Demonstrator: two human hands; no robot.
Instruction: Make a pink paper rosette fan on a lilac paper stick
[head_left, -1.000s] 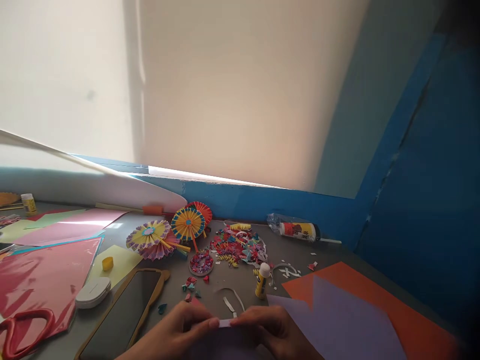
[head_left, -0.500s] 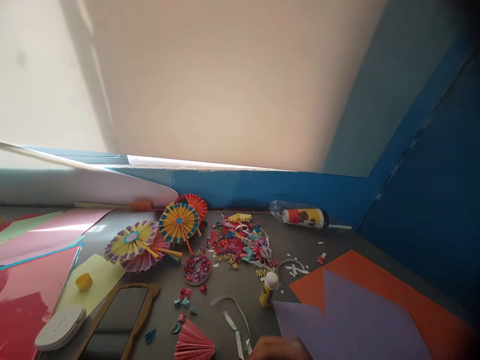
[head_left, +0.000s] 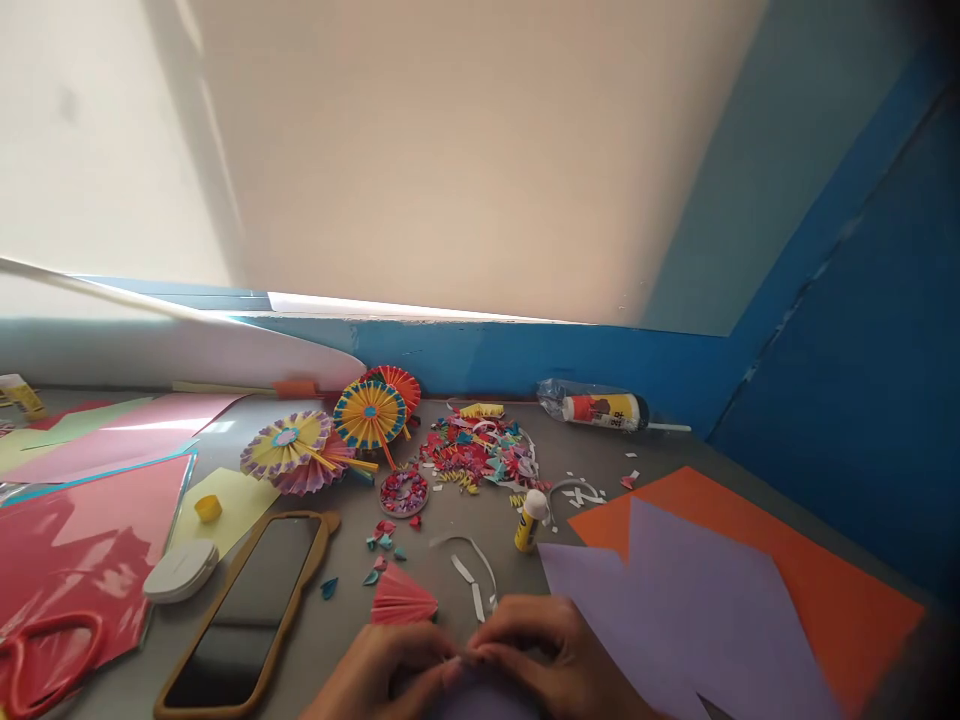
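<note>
My left hand (head_left: 382, 672) and my right hand (head_left: 525, 645) meet at the bottom centre, their fingertips pinching a small folded piece of lilac paper (head_left: 466, 658). More lilac paper (head_left: 484, 695) lies partly hidden under my hands. Just above my left hand sits a pink pleated paper fan (head_left: 403, 597). Strips of white paper (head_left: 465, 570) lie close above my fingers. To the right of my right hand, a large lilac sheet (head_left: 675, 615) rests on an orange sheet (head_left: 840, 610).
A phone in a brown case (head_left: 240, 610), red-handled scissors (head_left: 45, 665) and pink sheets (head_left: 97, 530) lie left. Pleated paper rosettes (head_left: 285, 447), a paper-scrap heap (head_left: 472, 450), a glue stick (head_left: 530, 520) and a glue tube (head_left: 604, 410) stand ahead, against a blue wall (head_left: 487, 360).
Both hands have come back into view at the bottom, pinching paper together; half a second ago only one hand showed at the lower edge. The view has shifted slightly.
</note>
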